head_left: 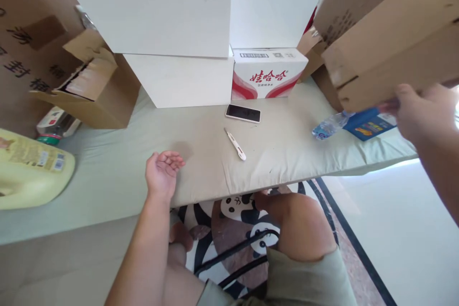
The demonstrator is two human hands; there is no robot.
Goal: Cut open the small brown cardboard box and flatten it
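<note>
My right hand (423,110) grips the lower edge of a brown cardboard box (394,38), which is tilted and held up above the bench at the right. Below that box lie a clear plastic water bottle (330,125) on its side and a blue package (371,125). My left hand (164,172) holds nothing; its palm is turned up and its fingers are slightly curled, near the front edge of the cloth-covered bench (204,153). To its right lies a slim white pen-like tool with a dark tip (235,145), and behind that a phone (243,113) with a dark screen.
White boxes (179,80) stand along the back, beside a red-and-white water carton (270,74). On the left are an open small cardboard box (111,95), a bottle with a green cap (55,124) and a large yellow jug (32,172). A panda-patterned mat (233,208) covers the floor.
</note>
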